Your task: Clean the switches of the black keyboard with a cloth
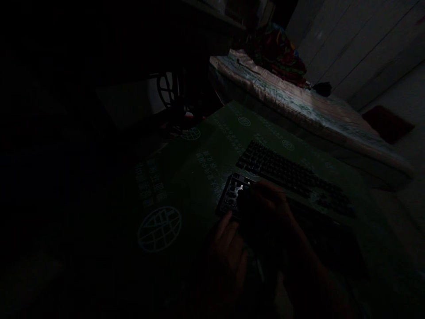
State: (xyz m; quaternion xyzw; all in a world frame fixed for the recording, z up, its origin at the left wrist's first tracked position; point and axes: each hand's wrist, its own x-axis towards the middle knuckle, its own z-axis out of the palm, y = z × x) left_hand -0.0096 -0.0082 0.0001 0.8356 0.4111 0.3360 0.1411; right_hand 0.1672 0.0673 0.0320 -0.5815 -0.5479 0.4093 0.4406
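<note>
In very dim light, a dark keyboard base [231, 195] lies on a green printed sheet. Its left end shows a pale plate with several bare key positions. Fingers stretched forward, my left hand [229, 243] rests with a fingertip at the base's near edge. My right hand [270, 199] bends over the base, fingers closed together around a dark thing [245, 199] that I cannot make out. The rest of the base runs right beneath my right forearm and is mostly lost in shadow. Beyond it, loose black keycaps [282, 168] lie laid out in keyboard rows.
The green sheet [189, 177] with white globe prints covers the table. Behind it stands a bed [282, 93] with a pale patterned cover and a heap of red cloth [279, 53]. A dark wheel-like frame [168, 91] shows at the back left.
</note>
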